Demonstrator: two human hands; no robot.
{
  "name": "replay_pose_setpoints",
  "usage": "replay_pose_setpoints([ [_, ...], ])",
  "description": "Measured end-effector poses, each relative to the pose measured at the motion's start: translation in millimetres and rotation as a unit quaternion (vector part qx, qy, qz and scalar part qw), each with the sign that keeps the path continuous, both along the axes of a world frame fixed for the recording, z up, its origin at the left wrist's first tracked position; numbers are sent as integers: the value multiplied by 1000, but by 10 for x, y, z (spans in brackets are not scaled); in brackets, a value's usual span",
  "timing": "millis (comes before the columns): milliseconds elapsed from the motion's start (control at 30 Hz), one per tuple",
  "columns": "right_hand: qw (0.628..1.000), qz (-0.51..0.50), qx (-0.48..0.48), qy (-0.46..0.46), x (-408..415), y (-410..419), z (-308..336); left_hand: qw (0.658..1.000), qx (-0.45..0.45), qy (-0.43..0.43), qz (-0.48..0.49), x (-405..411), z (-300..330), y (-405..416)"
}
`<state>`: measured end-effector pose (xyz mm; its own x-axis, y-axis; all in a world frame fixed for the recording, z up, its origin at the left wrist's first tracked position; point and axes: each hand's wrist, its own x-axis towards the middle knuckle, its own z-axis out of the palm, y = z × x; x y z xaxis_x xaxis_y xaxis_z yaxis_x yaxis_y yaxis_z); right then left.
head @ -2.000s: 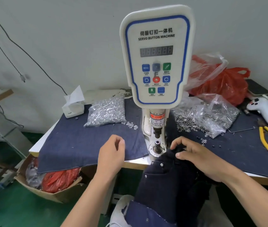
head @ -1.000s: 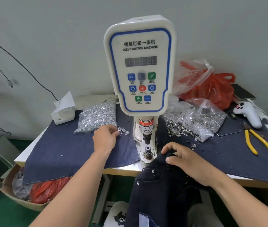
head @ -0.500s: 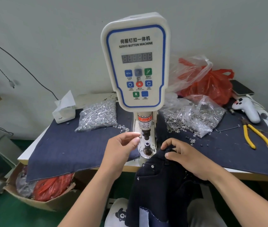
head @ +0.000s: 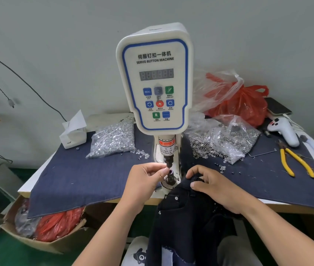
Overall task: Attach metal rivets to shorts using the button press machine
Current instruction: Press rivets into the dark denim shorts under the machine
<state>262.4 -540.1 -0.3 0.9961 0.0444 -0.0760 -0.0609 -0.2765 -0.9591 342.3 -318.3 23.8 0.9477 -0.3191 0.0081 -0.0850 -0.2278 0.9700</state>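
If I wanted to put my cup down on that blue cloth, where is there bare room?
The widest bare patch of blue cloth lies left of the machine, in front of the tissue box and the rivet bag. The right side is crowded: bag of rings, loose rings, pliers.

Left hand back at the press

The left hand (head: 145, 177) came from the loose rivets (head: 142, 153) to the die (head: 170, 174), fingertips pinched.

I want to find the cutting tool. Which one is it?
Start at the big white machine and look far right along the blue cloth. Past the white controller lie the pliers. Nothing else there has long yellow handles.
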Motion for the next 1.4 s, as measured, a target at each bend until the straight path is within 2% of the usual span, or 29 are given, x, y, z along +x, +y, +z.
replay_pose_setpoints([
  [400, 1000, -2, 3, 1, 22, -4, -25, 981, 168, -93, -17, 98, 172, -46],
  [600, 1000, 3, 9, 4, 23, -15, -43, 974, 193, -116, -11, 81, 202, -55],
  [700, 1000, 3, 16, 0, 15, -8, -39, 978, 174, -112, -14, 31, 186, 30],
  [833, 1000, 6, 31, 0, 0, -3, -28, 997, 49, -44, 37, -143, 30, 192],
  [900, 1000, 2, 27, 7, -3, 5, -5, 998, 35, -32, 42, -279, -36, 235],
  [1000, 999, -4, 29, 23, -7, 10, 47, 994, 65, -82, -11, -525, -120, 266],
  [1067, 997, 2, 68, 38, -22, 18, 89, 986, 94, -128, -40, -656, -173, 274],
  [1200, 996, 14, 85, 39, -99, 72, 149, 945, 227, -197, -128, -770, -265, 305],
  [1267, 992, 23, 117, 41, -151, 115, 179, 944, 235, -184, -141, -823, -286, 302],
  [1333, 979, 40, 195, 49, -205, 155, 224, 974, 165, -125, -92, -867, -264, 292],
  [1400, 963, 71, 258, 42, -266, 209, 300, 994, 78, -20, -74, -879, -208, 294],
])
